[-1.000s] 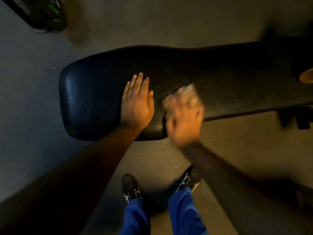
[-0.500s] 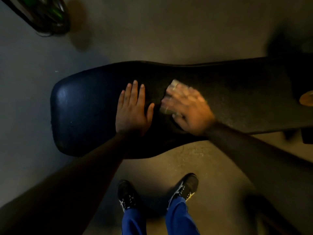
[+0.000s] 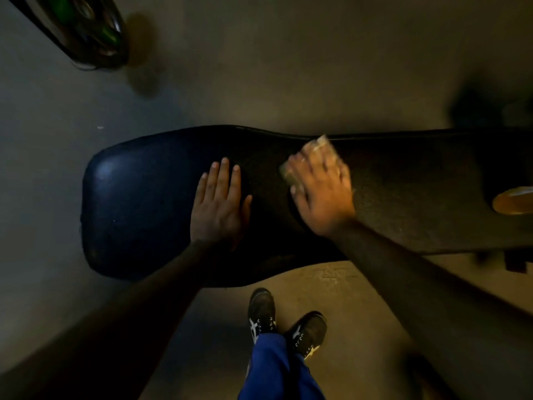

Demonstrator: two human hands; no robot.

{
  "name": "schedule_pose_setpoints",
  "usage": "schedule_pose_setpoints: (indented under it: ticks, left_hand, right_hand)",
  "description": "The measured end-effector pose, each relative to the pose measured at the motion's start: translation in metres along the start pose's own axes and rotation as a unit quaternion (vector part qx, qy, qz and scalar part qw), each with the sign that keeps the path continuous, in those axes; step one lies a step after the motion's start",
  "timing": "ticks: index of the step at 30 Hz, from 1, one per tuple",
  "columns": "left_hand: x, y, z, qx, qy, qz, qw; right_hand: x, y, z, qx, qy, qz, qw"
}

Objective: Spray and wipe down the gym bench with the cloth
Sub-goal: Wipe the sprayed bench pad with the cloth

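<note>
The gym bench (image 3: 138,203) is lying across the dim room, its dark padded top serving as the desk here, and its right end is running out of sight past the picture's edge. The left hand (image 3: 216,206) is resting flat on the pad near the rounded left end, fingers straight and together, holding nothing. The right hand (image 3: 320,192) is pressing down on the cloth (image 3: 323,144) close to the far edge of the pad, about midway along what shows; the hand is smeared by motion blur, its fingers looking spread over the cloth rather than curled, though that is hard to tell. Only a pale corner of the cloth is peeking out beyond the fingertips. An orange-yellow object (image 3: 513,200) is sitting at the right, cut off and too blurred to identify. Something dark with green patches (image 3: 86,33) is lying on the floor (image 3: 259,67) past the far left corner. Two black shoes (image 3: 261,313) and blue trousers (image 3: 274,368) are showing by the near edge.
</note>
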State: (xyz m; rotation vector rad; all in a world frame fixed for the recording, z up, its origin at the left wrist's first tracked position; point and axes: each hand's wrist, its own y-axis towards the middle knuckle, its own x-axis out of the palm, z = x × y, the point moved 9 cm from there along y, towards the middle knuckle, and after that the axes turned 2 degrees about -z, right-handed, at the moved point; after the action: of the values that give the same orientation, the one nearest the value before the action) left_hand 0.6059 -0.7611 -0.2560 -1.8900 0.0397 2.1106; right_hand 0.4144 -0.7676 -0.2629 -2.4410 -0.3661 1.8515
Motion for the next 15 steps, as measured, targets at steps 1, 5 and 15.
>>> schedule_pose_setpoints:
  ticks: [1, 5, 15]
  left_hand:
    - [-0.001, 0.001, 0.008, 0.000, 0.000, -0.002, 1.000]
    - [0.000, 0.014, 0.055, 0.048, -0.057, -0.015, 0.997]
    - [0.001, 0.008, 0.091, 0.032, -0.144, -0.004, 0.989]
  right_hand:
    - [0.005, -0.015, 0.002, -0.062, -0.002, -0.037, 0.997]
    - [-0.022, -0.002, 0.090, 0.137, -0.003, 0.003, 0.991]
    - [-0.012, -0.070, 0.105, 0.202, 0.015, 0.030, 0.979]
